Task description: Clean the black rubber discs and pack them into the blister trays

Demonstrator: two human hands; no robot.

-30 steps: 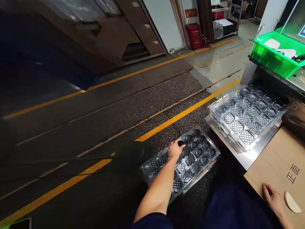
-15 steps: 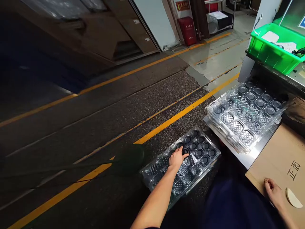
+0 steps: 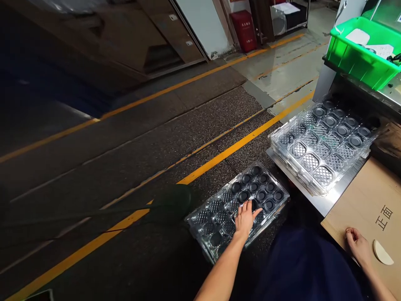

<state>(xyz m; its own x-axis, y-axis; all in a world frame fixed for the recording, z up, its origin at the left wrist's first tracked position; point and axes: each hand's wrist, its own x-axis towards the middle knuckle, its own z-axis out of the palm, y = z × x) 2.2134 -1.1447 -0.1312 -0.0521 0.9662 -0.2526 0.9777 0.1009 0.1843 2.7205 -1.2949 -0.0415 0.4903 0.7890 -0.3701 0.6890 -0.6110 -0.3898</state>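
My left hand (image 3: pixel 246 219) reaches down over the lower clear plastic tray (image 3: pixel 219 209). Its fingers are spread, with the tips at one of the black round parts (image 3: pixel 254 205) in the pockets; whether they grip it I cannot tell. Several more such parts fill the tray's far right end, while the near left pockets show only their cross-hatched bottoms. My right hand (image 3: pixel 357 246) lies at the cardboard sheet's (image 3: pixel 354 209) edge, fingers curled in; anything inside them is hidden. Beside it on the cardboard rests a cream half-round piece (image 3: pixel 382 252).
A stack of clear trays (image 3: pixel 322 146), some pockets holding black parts, sits on a metal surface (image 3: pixel 308 198) at right. Behind it stands a green bin (image 3: pixel 360 62) with papers. Yellow lines (image 3: pixel 232 152) cross the dark floor; a red box (image 3: pixel 244 31) is by the wall.
My left hand has moved right across the lower tray, from one black part to another, and its fingers have spread. My right hand has stayed by the cardboard edge. The view has shifted slightly.
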